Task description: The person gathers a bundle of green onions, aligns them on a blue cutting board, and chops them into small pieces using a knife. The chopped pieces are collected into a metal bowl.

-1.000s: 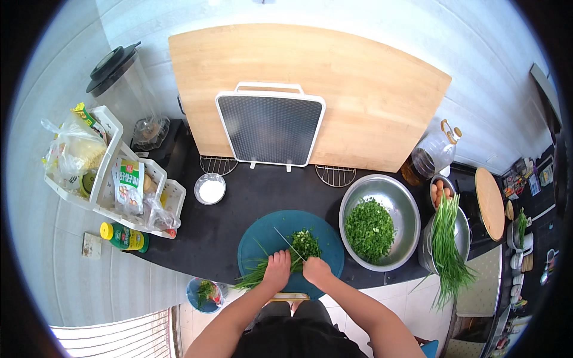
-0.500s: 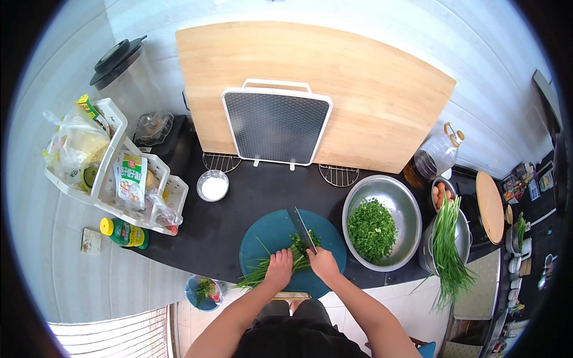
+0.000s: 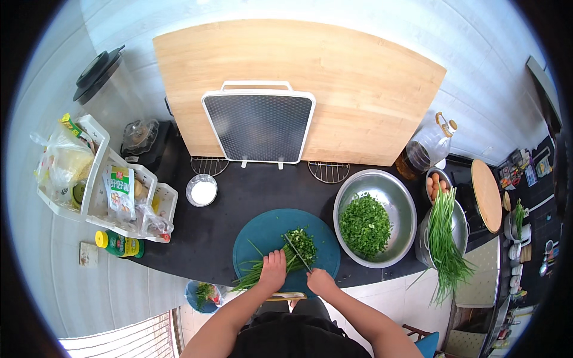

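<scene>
A round teal cutting board point(image 3: 246, 235) lies at the counter's front edge. On it my left hand point(image 3: 273, 268) presses down, fingers together, on a bunch of long green chives point(image 3: 252, 276) whose ends trail toward the lower left. My right hand point(image 3: 322, 281) grips a kitchen knife point(image 3: 297, 252) by its handle, which the fist hides. The blade appears nearly edge-on, between the held chives and a pile of chopped chives point(image 3: 303, 240). To the right, a wide steel bowl point(image 3: 407, 221) contains more finely chopped chives point(image 3: 365, 227).
Uncut chives point(image 3: 444, 244) hang over a steel pot point(image 3: 461, 227) at right, near eggs point(image 3: 437, 184) and an oil jug point(image 3: 425, 152). A small bowl of white powder point(image 3: 202, 191) stands at left, beside white baskets point(image 3: 98, 191). A large wooden board point(image 3: 358, 89) leans behind.
The knife's blade has turned from showing its broad side to nearly edge-on and come down at the chives. More of the chopped pile shows. The whole view has shifted slightly.
</scene>
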{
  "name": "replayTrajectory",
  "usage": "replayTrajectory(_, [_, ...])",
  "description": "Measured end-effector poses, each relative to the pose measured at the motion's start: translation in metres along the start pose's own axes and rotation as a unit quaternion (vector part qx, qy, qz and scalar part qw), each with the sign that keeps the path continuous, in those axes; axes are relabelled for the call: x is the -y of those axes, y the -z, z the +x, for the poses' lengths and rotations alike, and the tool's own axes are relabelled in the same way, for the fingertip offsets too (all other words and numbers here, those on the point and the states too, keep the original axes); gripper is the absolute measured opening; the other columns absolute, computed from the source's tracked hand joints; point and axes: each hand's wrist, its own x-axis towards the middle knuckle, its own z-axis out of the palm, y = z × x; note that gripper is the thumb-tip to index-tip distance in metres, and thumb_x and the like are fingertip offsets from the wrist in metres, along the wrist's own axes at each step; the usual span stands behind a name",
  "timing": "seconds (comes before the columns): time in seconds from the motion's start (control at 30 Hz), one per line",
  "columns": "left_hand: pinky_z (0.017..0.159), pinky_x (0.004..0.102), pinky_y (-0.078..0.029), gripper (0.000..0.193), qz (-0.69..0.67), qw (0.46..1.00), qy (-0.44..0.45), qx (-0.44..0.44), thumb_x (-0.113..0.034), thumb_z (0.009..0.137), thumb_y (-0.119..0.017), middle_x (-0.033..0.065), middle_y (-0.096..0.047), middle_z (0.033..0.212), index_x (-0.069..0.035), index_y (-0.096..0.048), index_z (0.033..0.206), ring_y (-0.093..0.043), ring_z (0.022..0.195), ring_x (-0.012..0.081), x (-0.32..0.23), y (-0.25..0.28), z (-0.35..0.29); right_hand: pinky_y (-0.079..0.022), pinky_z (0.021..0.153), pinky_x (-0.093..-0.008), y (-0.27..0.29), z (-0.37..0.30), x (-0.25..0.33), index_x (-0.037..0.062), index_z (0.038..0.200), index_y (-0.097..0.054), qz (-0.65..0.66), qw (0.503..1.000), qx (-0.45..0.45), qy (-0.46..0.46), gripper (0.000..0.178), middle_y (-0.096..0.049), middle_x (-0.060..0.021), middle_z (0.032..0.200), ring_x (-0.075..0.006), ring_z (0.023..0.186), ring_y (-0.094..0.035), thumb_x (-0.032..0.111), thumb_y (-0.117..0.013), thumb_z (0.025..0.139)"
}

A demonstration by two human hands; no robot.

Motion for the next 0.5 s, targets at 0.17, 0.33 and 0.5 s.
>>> replayTrajectory(0.17, [0.094, 0.0425, -0.035, 0.074, 0.015, 1.000, -0.006, -0.006, -0.029, 0.077, -0.063, 0.0200, -0.045, 0.123, 0.010, -0.033, 0.133, -0.044, 0.110, 0.0311, 0.001, -0.003, -0.001, -0.051, 0.069, -0.0484, -0.012, 0.020, 0.018, -0.0032, 0.079, -0.061, -0.024, 0.998, -0.055, -0.006, 0.030, -0.062, -0.0277, 0.074, -0.0437, 0.074, -0.063, 0.024, -0.052, 0.088])
replayTrajectory(0.33, [0.097, 0.0456, -0.033, 0.081, -0.035, 0.999, 0.017, -0.012, -0.033, 0.075, -0.067, 0.0196, -0.044, 0.123, 0.008, -0.031, 0.135, -0.043, 0.111, 0.0319, 0.003, -0.004, -0.002, -0.050, 0.069, -0.0497, -0.011, 0.014, 0.025, -0.0014, 0.080, -0.061, 0.013, 0.993, -0.117, 0.000, 0.030, -0.062, -0.0277, 0.072, -0.0455, 0.073, -0.061, 0.027, -0.054, 0.088])
replayTrajectory(0.5, [0.105, 0.0491, -0.025, 0.097, -0.077, 0.996, 0.045, 0.018, -0.043, 0.068, -0.075, 0.0173, -0.043, 0.125, 0.005, -0.028, 0.138, -0.041, 0.114, 0.0328, 0.004, 0.038, -0.007, -0.049, 0.068, -0.0494, 0.028, -0.005, 0.022, -0.0020, 0.079, -0.060, 0.083, 0.990, -0.112, -0.002, 0.037, -0.062, -0.0264, 0.074, -0.0447, 0.077, -0.060, 0.033, -0.055, 0.088])
